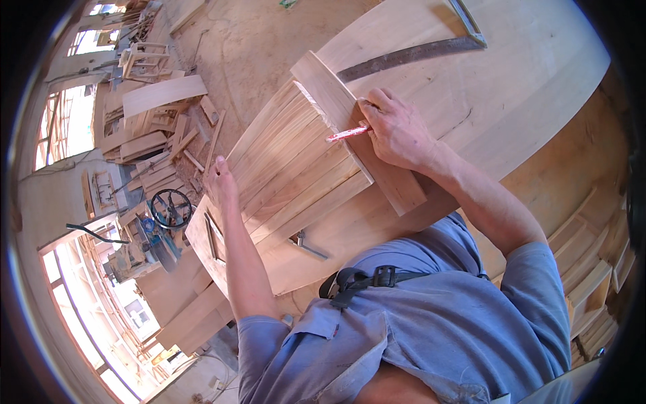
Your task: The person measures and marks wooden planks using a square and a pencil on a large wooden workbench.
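Observation:
My right hand (398, 129) grips a red-and-white pencil or marker (348, 134) and rests on a flat wooden board (368, 136). That board lies crosswise over a row of pale wooden strips (298, 161) set side by side. The pencil points left, over the strips near the board's edge. At the far left end of the strips is my left hand (220, 184), thumb up and fingers curled; what the fingers hold is hidden. A steel square (414, 56) lies beyond the board on a large wooden panel (525, 76).
A small metal-bladed tool (309, 246) lies near my waist, beside the strips. Lumber offcuts (156, 136) are heaped on the floor to the left. A machine with a black handwheel (171, 208) stands there too. Wooden drawer-like frames (590, 283) stand at the right.

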A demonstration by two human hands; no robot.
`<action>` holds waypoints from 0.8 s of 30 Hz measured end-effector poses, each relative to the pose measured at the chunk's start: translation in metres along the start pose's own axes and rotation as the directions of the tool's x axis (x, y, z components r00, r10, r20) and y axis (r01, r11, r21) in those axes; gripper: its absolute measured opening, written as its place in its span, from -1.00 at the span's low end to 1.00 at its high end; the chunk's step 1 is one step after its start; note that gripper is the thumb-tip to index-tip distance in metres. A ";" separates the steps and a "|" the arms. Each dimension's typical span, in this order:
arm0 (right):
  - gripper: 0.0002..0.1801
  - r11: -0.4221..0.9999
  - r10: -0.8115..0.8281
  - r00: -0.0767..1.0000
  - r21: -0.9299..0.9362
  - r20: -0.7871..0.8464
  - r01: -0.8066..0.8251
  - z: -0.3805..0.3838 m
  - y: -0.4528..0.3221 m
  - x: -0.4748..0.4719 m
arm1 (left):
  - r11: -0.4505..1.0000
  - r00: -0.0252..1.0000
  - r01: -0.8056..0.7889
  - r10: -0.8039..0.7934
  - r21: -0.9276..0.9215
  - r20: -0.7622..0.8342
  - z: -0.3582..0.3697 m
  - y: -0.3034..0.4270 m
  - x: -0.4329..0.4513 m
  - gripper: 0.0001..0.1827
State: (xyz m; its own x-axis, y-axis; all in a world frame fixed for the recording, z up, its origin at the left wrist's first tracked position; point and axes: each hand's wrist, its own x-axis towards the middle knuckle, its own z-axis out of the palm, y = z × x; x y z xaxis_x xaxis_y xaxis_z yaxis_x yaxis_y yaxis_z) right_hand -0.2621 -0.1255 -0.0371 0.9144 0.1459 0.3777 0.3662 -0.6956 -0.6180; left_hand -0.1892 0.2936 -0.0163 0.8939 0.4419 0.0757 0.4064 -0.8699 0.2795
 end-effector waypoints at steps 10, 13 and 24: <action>-0.74 0.996 0.085 0.995 -0.037 0.045 -0.083 0.001 -0.010 -0.006 | 0.887 0.901 -0.383 0.420 0.259 -0.106 0.015 -0.016 0.002 -0.48; -0.73 0.992 0.111 0.986 -0.065 0.128 -0.104 0.001 -0.009 -0.002 | 0.909 0.910 -0.414 0.414 0.055 0.004 -0.002 0.017 -0.011 -0.50; -0.80 0.987 0.157 0.984 0.015 0.086 -0.159 0.005 -0.004 -0.003 | 0.816 0.816 -0.564 0.574 -0.122 0.068 0.038 0.080 -0.008 -0.50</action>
State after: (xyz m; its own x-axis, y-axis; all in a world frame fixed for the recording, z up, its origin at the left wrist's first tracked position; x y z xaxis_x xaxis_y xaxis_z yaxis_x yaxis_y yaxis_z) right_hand -0.2656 -0.1196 -0.0396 0.9719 0.0948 0.2154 0.2190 -0.6995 -0.6803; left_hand -0.1571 0.2123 -0.0315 0.9755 -0.1536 0.1574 -0.1957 -0.9328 0.3027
